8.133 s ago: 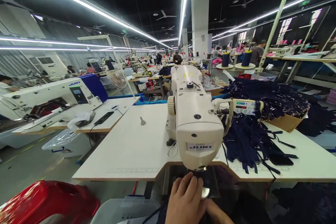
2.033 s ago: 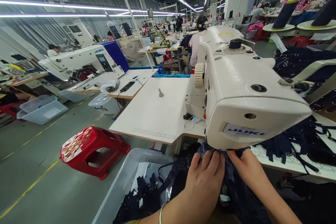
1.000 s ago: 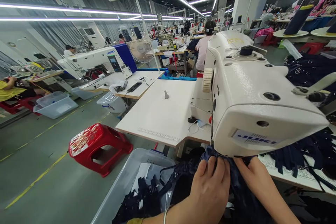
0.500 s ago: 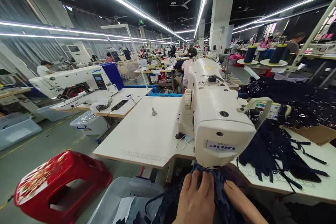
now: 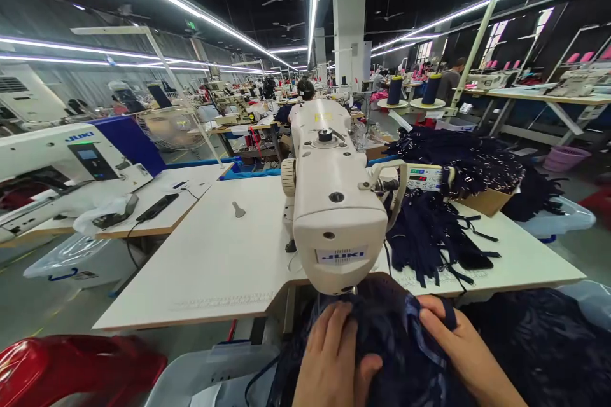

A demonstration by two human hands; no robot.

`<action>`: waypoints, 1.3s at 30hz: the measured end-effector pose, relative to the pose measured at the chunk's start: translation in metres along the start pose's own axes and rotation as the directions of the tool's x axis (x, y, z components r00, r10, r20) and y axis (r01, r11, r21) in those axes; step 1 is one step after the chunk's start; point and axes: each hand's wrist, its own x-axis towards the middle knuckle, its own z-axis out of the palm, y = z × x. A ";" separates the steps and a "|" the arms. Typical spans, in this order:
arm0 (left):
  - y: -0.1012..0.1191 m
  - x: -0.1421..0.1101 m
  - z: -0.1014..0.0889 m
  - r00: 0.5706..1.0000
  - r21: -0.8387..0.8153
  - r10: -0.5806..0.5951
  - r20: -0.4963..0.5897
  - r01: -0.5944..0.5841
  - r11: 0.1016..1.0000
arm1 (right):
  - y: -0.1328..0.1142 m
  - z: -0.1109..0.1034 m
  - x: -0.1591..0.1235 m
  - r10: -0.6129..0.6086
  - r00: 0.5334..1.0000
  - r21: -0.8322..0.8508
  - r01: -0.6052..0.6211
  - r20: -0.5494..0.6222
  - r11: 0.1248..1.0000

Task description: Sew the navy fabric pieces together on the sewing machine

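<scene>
The right grip [image 5: 451,334] has shifted outward from the left grip [image 5: 328,356], pinching navy fabric [image 5: 394,356] that lies between them; the left rests on it, whether closed I cannot tell. The sewing machine [image 5: 340,222] stands just beyond the left grip.

The left hand [image 5: 328,359] is showing bare, its slender fingers [image 5: 336,325] narrowing toward rounded tips, where nail detail is blurring. Beside those fingers, a blunt thumb [image 5: 368,369] is showing, and behind them a broad, smooth back is spreading. The right hand [image 5: 456,338] is also showing bare, and behind its fingers and thumb a slim forearm [image 5: 499,385] is appearing uncovered.
</scene>
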 end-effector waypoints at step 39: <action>-0.031 -0.001 -0.012 0.997 -0.375 -0.079 0.022 0.082 0.924 | -0.024 0.048 0.044 0.037 0.949 -0.296 0.060 0.312 0.953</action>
